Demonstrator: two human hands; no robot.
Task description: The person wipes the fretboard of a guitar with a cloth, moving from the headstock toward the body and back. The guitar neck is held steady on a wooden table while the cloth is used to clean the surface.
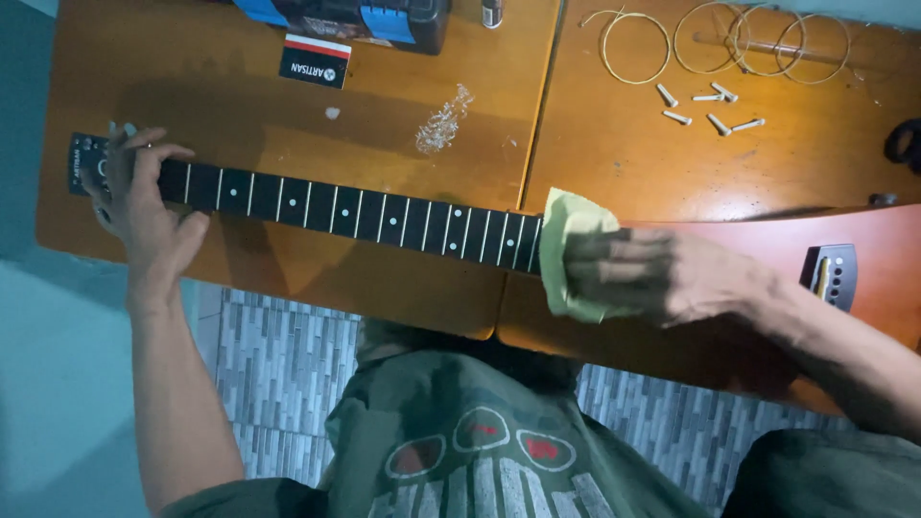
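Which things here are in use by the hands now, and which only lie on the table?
In use:
left hand gripping the guitar neck
right hand pressing the yellow cloth

Lying about:
coiled strings
white bridge pins
small black card

surface: orange wooden table (240, 82) | on it: stringless guitar (365, 216), coiled strings (715, 38), bridge pins (705, 105), black case (355, 19)

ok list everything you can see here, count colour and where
guitar: one, reddish body, dark neck, lying across the tables
cloth: one, yellow-green, where neck meets body
tables: two, orange wood, side by side
string coils: about four, golden, top right
pegs: about six, white, below the coils
case: one, black and blue, top edge
card: one, black, red and white, beside the case
left hand: grip on the headstock end
right hand: pressing the cloth
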